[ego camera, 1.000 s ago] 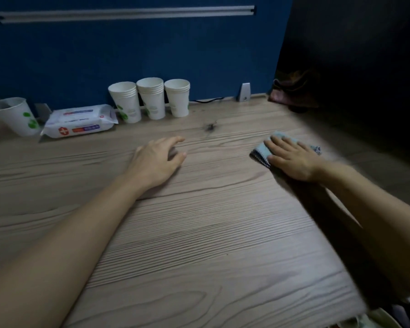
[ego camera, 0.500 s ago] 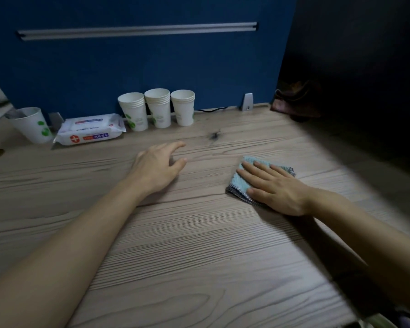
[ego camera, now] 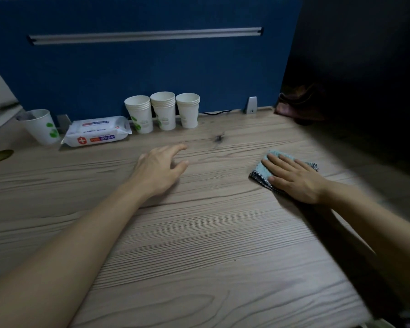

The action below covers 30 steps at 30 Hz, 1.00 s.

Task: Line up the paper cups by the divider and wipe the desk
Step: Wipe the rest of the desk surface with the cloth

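Head view | right hand (ego camera: pixel 294 178) flat, pressing cloth (ego camera: pixel 264 170) on counter (ego camera: pixel 211 245) at 3 o'clock | left hand (ego camera: pixel 160 170) relaxed, empty, centre | cups (ego camera: pixel 163 112) rowed at divider (ego camera: pixel 140 72), 12 o'clock | risk: wide stroke toppling cups.

Office cubicle: wood-grain desk (ego camera: pixel 199 256) against blue fabric divider (ego camera: pixel 152 72).

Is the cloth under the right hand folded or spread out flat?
Folded. The cloth shows doubled layered edges beside the right hand pressing it onto the desk.
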### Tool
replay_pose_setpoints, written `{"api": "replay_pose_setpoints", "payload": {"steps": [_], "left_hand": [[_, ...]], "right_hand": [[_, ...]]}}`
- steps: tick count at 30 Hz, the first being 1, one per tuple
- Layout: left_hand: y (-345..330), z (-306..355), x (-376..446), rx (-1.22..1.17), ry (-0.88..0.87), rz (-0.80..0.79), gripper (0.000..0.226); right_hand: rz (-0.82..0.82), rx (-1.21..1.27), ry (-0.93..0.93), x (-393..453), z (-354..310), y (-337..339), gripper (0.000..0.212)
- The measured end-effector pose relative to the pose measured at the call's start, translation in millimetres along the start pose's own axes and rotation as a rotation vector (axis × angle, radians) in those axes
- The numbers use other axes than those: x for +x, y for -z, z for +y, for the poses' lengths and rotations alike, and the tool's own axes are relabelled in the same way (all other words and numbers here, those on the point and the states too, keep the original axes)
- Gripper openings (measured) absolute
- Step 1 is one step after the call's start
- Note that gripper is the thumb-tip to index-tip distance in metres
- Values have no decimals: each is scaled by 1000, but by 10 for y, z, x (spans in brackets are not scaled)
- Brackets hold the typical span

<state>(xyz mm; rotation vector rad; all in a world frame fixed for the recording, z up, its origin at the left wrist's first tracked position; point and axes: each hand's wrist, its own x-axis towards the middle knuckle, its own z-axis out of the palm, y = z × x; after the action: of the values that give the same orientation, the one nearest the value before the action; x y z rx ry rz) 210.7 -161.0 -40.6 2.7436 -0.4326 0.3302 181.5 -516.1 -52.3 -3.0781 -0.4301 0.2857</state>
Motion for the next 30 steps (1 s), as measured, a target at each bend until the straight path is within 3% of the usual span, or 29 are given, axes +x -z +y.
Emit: {"api": "replay_pose_setpoints", "payload": {"steps": [8, 12, 15, 20, 23, 30], "left_hand": [[-1, -2, 24, -3, 3, 3, 47], [-2, -16, 43, -7, -6, 10, 47], [-4, -48, 55, -6, -7, 6, 47], [-23, -84, 180, -39, 26, 7, 48], [-42, -112, 246, -64, 32, 8, 49], [-45, -200, 218, -65, 8, 2, 51]], "right_hand": [[12, 29, 57, -113, 126, -69, 58], [10, 25, -100, 155, 291, 5, 57], [-13, 17, -151, 410, 50, 97, 59], [73, -10, 211, 217, -769, -38, 62], [82, 26, 310, -69, -638, -105, 61], [3, -19, -202, 492, 529, 115, 58]]}}
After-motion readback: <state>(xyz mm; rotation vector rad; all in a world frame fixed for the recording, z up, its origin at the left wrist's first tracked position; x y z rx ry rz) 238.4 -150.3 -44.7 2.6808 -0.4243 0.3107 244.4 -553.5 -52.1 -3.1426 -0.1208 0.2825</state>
